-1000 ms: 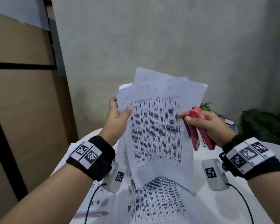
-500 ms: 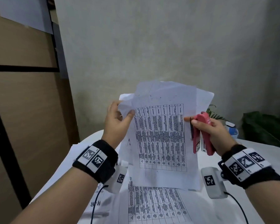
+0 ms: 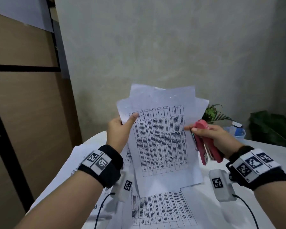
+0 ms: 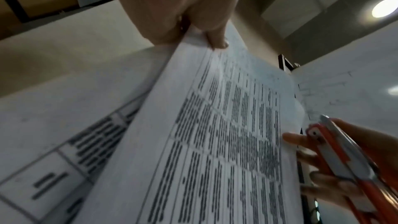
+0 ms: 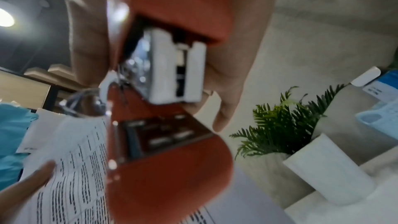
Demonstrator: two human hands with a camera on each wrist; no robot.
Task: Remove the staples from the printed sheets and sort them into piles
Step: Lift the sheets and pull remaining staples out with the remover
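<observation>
The left hand (image 3: 118, 132) pinches the upper left corner of a fanned bunch of printed sheets (image 3: 160, 139), thumb on the front, holding them upright above the white table (image 3: 262, 162). At 3 o'clock of the sheets, the right hand (image 3: 211, 138) grips a red stapler (image 3: 206, 144), with 1 fingertip touching the sheets' right edge. More printed sheets (image 3: 160, 210) lie flat on the table at 6 o'clock. A small plant (image 3: 213, 114) in a white pot stands at 2 o'clock.
</observation>
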